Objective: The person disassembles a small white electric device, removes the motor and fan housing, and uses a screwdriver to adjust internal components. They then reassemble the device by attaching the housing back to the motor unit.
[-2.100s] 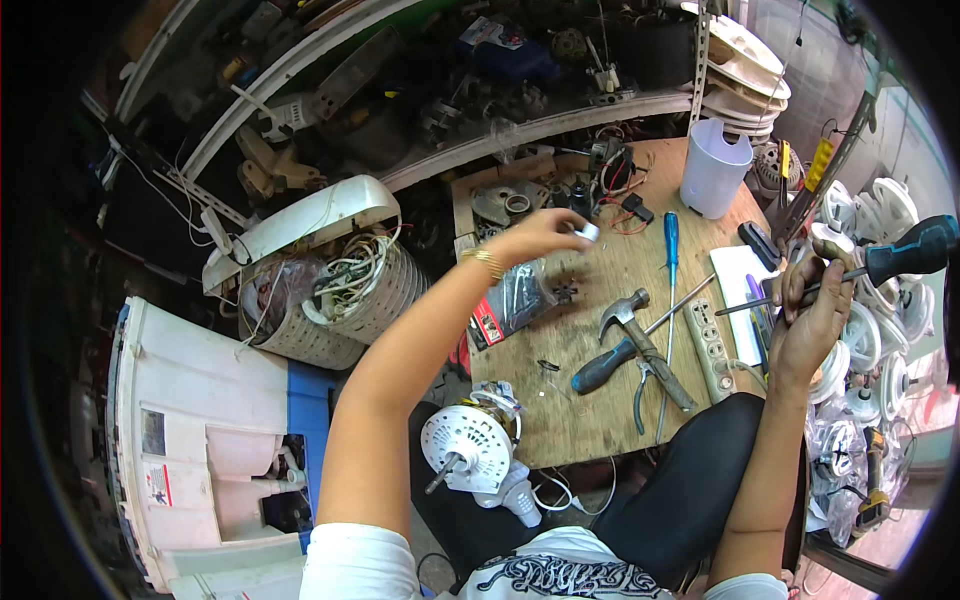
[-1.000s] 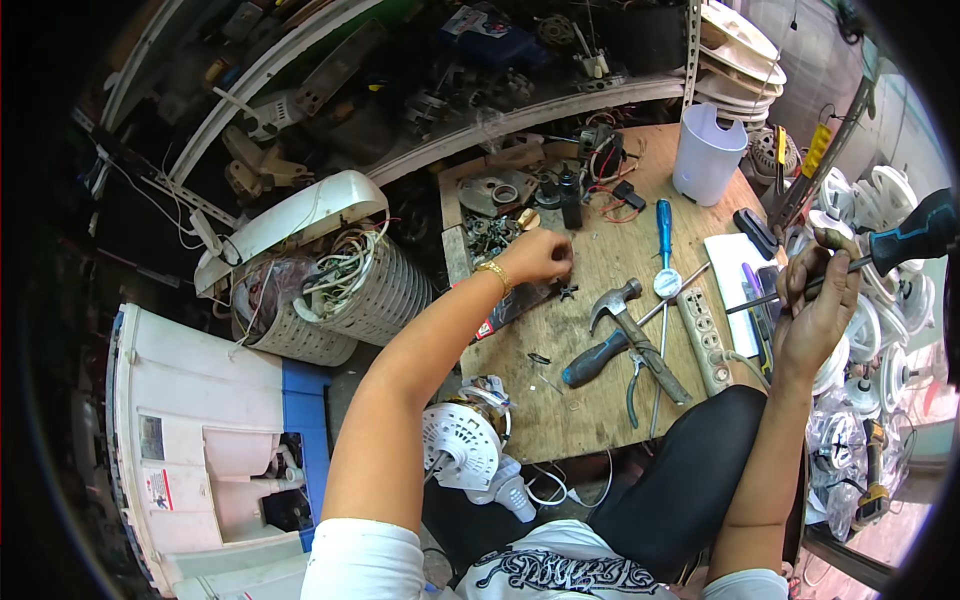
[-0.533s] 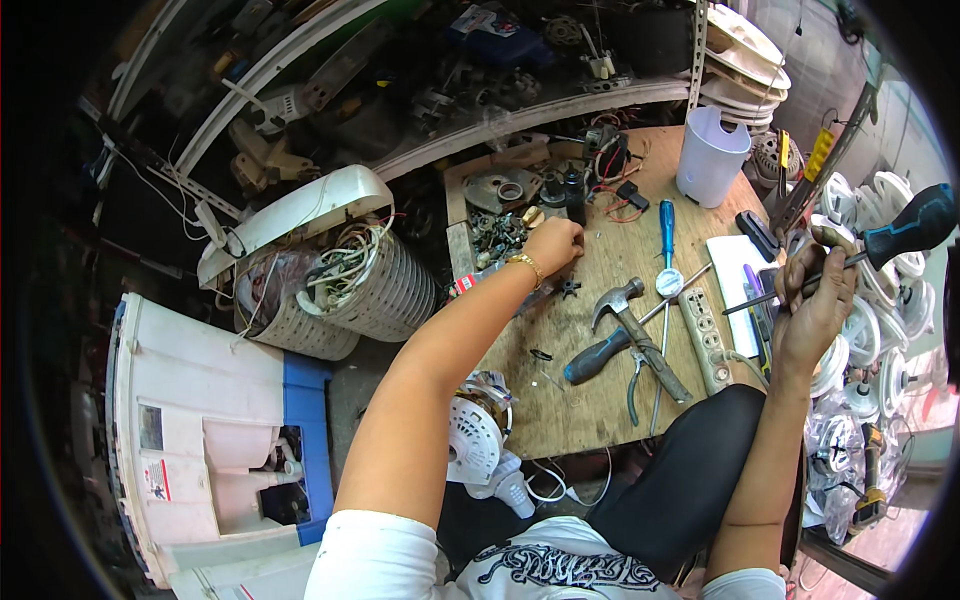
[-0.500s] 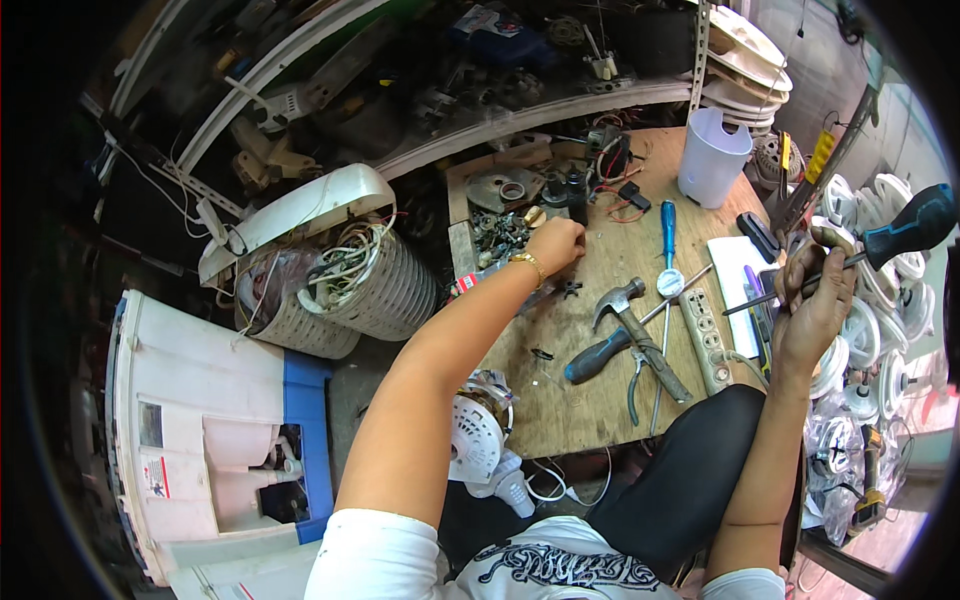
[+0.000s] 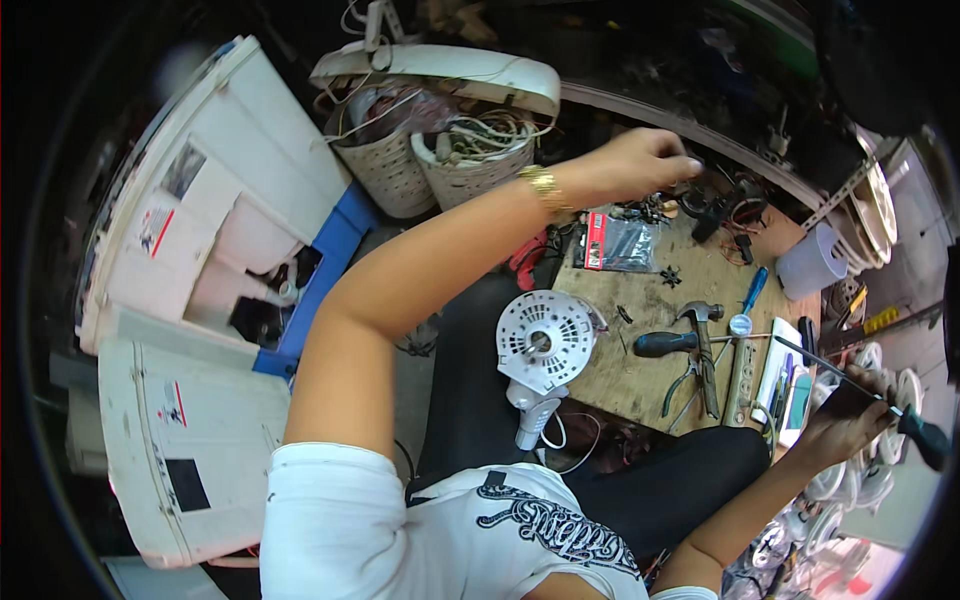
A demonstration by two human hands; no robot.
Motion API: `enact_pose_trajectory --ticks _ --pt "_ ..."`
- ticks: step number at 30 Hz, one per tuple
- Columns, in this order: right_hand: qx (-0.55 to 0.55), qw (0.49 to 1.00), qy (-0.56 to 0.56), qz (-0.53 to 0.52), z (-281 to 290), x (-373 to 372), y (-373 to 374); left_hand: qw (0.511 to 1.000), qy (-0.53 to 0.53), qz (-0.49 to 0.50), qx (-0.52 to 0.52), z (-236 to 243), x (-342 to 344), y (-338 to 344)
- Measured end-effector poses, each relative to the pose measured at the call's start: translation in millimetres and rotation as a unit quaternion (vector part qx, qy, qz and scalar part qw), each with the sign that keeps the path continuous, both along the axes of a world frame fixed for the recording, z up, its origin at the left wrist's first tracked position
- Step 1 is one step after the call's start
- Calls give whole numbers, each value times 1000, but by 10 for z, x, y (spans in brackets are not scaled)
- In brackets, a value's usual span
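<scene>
My left hand [image 5: 645,168], with a gold bracelet at its wrist, is raised with curled fingers over the far left part of the wooden table. Whatever it may pinch is too small to make out. Nearest to it lie a pile of small metal parts [image 5: 655,208] and a clear plastic packet with a red label [image 5: 622,243]. At the right, my right hand [image 5: 850,420] is closed around a long screwdriver [image 5: 925,437] with a dark blue-black handle, its shaft pointing up and left. A white slotted fan motor housing [image 5: 548,365] rests by my lap at the table's near edge.
On the table [image 5: 600,390] lie a hammer [image 5: 707,350], pliers [image 5: 680,388], a blue screwdriver [image 5: 755,288] and a power strip [image 5: 741,385]. A pale plastic bin [image 5: 812,262] stands at the far right corner. Wire-filled baskets [image 5: 475,172] stand beyond; a white-and-blue appliance [image 5: 345,225] is at left.
The head view has turned, so the table sits farther right. My left hand has lifted away from the tabletop. My right hand, still holding the screwdriver, now appears lower and farther right.
</scene>
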State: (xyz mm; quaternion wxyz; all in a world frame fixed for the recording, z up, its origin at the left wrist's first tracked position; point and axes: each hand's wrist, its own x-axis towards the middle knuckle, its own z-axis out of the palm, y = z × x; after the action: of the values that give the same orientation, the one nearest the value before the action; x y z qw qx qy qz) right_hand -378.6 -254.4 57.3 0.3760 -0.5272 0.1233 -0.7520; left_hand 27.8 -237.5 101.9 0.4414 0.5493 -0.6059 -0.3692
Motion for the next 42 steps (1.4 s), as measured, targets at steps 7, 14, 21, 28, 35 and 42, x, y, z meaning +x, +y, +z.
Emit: enact_pose_trajectory --ticks 7,14,21,28,35,42 --pt "-15 989 98 109 -70 996 1048 847 530 42 -11 -208 389 1971" --pt "-48 965 187 179 -87 1305 1577 805 575 131 63 -1215 -249 2953" --pt "338 916 211 -35 -455 1449 1536 679 697 205 107 -1471 53 3054" --pt "343 881 313 87 -1300 2048 1409 916 193 353 -6 -1778 225 2533" --pt "369 862 328 118 -1286 2173 1468 931 23 358 -69 -1590 112 2310" --pt "385 865 307 98 -1349 2146 1539 933 5 349 -90 -1563 110 2192"
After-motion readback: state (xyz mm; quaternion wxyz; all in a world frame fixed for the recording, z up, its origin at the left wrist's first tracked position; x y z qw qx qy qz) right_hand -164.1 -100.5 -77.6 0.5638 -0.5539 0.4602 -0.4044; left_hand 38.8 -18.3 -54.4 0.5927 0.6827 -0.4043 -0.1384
